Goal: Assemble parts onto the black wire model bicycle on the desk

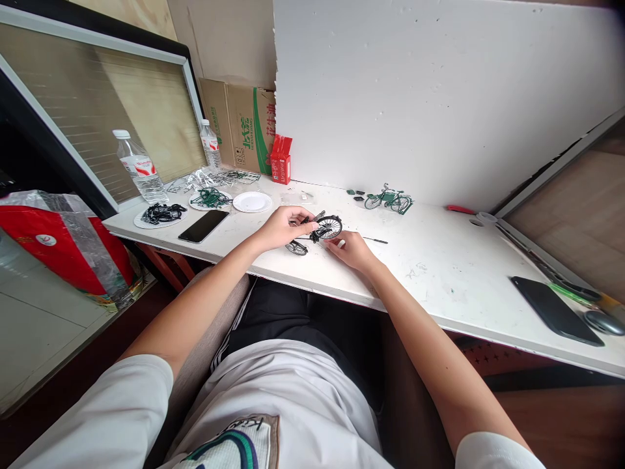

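A small black model bicycle [329, 227] with spoked wheels is held just above the white table. My left hand [288, 228] pinches its frame between thumb and fingers, with one wheel to the right and another lower down. My right hand [352, 249] rests close under the right wheel, its fingers curled together at the tips. Whether those fingertips grip a part of the bicycle or some small piece is hidden. Beyond the right hand, a thin dark rod [377, 241] shows on the tabletop. Farther back stands a finished-looking green model bicycle [388, 198].
Left on the table [439, 260] are plates with black parts [163, 213] and green parts [211, 197], a bare plate [252, 202], a phone [204, 225] and water bottles [141, 168]. A red box [281, 159] stands behind; another phone [556, 311] and a mouse [604, 322] lie right.
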`<state>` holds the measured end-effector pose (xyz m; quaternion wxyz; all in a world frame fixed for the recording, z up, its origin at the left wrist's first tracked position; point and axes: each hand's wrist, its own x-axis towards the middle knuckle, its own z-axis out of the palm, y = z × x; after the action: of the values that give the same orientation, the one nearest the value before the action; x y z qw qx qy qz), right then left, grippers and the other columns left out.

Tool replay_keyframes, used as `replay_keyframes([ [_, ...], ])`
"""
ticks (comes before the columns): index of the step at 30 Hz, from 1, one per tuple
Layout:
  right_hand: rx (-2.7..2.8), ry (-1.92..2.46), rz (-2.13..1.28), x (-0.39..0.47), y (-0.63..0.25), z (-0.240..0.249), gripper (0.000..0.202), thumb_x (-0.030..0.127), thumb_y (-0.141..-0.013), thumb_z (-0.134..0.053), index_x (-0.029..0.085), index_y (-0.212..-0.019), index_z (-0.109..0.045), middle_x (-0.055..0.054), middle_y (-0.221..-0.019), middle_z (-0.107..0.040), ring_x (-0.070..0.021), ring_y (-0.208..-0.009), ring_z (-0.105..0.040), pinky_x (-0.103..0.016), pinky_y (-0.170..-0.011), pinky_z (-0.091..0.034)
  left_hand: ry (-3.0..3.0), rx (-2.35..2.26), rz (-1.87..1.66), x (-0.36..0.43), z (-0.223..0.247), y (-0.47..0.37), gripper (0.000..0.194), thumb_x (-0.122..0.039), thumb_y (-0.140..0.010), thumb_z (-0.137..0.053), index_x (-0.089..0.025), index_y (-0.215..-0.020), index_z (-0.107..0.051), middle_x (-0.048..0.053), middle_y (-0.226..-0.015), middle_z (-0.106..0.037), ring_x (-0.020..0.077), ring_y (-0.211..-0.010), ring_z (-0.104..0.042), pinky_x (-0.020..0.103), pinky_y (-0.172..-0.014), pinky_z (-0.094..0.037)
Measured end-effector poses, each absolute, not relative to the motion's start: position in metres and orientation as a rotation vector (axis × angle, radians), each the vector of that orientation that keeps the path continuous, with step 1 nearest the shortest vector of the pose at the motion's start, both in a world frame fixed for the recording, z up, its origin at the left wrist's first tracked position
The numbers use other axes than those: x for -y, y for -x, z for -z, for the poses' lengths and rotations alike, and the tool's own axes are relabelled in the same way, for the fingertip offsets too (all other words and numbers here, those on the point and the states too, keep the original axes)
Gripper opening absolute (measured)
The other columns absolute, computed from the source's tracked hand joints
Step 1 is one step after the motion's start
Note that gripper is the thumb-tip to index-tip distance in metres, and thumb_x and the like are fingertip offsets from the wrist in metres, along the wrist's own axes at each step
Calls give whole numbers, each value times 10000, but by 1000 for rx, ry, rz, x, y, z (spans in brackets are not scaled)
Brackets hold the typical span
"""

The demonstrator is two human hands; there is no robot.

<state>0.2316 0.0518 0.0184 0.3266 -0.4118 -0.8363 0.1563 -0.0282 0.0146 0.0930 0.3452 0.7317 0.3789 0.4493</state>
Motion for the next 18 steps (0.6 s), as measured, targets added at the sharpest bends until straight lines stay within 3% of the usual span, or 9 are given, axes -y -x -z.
replay_keyframes([
  [18,2196,1087,-396,-54,-231,-17,122,276,-978,-713,219,-991,-820,-64,-989,-840,-211,-792,-749,-302,-735,-567,-1914,-978,-1157,-16,-90,28,486,-571,-812,-856,-128,-1005,-812,108,-996,-788,222,-921,-675,380,-952,-515],
])
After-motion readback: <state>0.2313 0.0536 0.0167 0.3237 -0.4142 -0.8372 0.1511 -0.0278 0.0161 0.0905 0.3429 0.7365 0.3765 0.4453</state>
